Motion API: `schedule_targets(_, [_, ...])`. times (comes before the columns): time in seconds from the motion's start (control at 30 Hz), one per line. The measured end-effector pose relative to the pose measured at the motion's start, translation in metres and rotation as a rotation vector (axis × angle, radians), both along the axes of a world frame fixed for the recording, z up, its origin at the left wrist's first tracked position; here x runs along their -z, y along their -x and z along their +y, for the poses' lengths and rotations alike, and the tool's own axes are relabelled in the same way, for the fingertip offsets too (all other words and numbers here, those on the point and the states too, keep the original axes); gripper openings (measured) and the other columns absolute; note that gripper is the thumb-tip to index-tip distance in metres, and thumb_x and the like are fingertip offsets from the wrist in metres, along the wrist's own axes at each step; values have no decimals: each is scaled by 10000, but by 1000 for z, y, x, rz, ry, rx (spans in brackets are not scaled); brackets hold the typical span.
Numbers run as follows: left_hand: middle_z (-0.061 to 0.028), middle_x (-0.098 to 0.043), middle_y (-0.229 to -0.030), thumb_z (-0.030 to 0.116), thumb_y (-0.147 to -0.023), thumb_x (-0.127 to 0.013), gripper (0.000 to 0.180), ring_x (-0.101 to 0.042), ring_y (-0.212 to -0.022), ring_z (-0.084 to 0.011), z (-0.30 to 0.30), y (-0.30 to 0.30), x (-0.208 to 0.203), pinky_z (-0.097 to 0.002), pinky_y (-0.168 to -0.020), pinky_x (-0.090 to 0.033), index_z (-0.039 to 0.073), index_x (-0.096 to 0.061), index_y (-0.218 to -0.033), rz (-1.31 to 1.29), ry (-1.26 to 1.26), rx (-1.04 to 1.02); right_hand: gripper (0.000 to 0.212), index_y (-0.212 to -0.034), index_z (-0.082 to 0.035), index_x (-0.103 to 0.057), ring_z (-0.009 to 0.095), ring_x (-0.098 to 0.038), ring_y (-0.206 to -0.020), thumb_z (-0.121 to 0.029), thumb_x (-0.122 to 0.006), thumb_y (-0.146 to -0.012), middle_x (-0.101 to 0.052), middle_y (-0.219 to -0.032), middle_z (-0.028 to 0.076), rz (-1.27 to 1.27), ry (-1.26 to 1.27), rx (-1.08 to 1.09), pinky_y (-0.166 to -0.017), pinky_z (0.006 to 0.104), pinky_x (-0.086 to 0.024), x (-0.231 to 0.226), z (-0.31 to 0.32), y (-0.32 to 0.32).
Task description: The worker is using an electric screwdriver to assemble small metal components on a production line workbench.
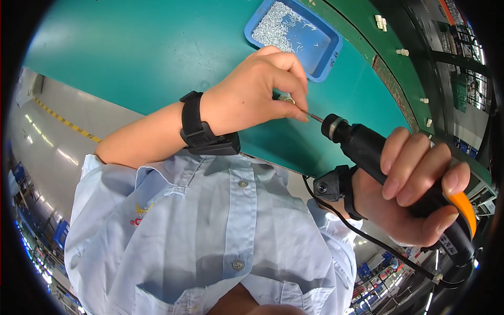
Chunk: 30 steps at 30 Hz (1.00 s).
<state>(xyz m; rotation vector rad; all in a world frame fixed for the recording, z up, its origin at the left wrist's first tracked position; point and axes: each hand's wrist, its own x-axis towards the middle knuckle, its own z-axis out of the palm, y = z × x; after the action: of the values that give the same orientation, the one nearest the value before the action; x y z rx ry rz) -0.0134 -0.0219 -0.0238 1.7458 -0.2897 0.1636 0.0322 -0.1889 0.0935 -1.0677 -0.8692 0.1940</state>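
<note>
My right hand (415,184) is wrapped round a black electric screwdriver (365,149) with an orange patch at its rear. Its thin bit (315,117) points up and left, with the tip at the fingertips of my left hand (257,86). That hand's thumb and forefinger are pinched together. A small shiny piece (285,98) shows between its fingers, but its kind is mostly hidden. Just beyond the left hand lies a blue plastic tray (332,52) holding a heap of small silvery screws (273,29), thickest on its left side.
Under the tray is a green tabletop (131,47). A dark green ledge with small white fittings (402,52) runs along the right. The screwdriver's black cable (367,237) passes below my right wrist. Grey floor with a yellow-and-black line (65,119) shows at left.
</note>
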Motion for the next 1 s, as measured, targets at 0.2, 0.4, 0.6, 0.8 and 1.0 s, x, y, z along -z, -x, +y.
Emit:
schedule_targets(0.2, [18, -602, -832, 205, -607, -763, 270, -504, -892, -181, -7, -3, 1, -336, -847, -334, 124, -672, -847, -167, -446, -206, 319, -1024, -57, -491, 112, -384, -460, -332, -391, -898, -395, -581, 6, -57, 51, 87, -465, 263, -298, 22, 1, -8])
schedule_targets(0.4, [19, -615, -722, 150, -651, -721, 168, -539, -868, -181, -6, -2, 5, -340, -804, -340, 122, -661, -806, -34, -518, -43, 286, -974, -44, -474, 125, -383, -437, -305, -403, -883, -402, -559, 25, 33, 47, 215, -441, 283, -326, 40, 11, -2])
schedule_targets(0.6, [-13, -620, -740, 130, -656, -711, 167, -553, -825, -208, -6, 0, 3, -355, -793, -340, 118, -667, -817, 57, -512, -35, 261, -960, -40, -445, 146, -385, -432, -286, -424, -875, -397, -547, 38, 59, 158, 291, -457, 309, -338, 43, 13, 0])
schedule_targets(0.8, [-11, -623, -745, 127, -655, -713, 174, -550, -836, -207, -7, 0, 1, -351, -791, -340, 115, -671, -823, 88, -501, -42, 243, -956, -48, -429, 147, -397, -443, -276, -441, -873, -397, -546, 39, 89, 201, 284, -470, 308, -348, 48, 14, 0])
schedule_targets(1.0, [-7, -629, -747, 125, -639, -716, 170, -539, -842, -194, -9, -1, 5, -342, -785, -341, 111, -672, -803, 39, -461, -56, 230, -914, -59, -416, 138, -405, -436, -282, -459, -877, -405, -540, 30, 44, 248, 295, -459, 296, -352, 47, 18, 4])
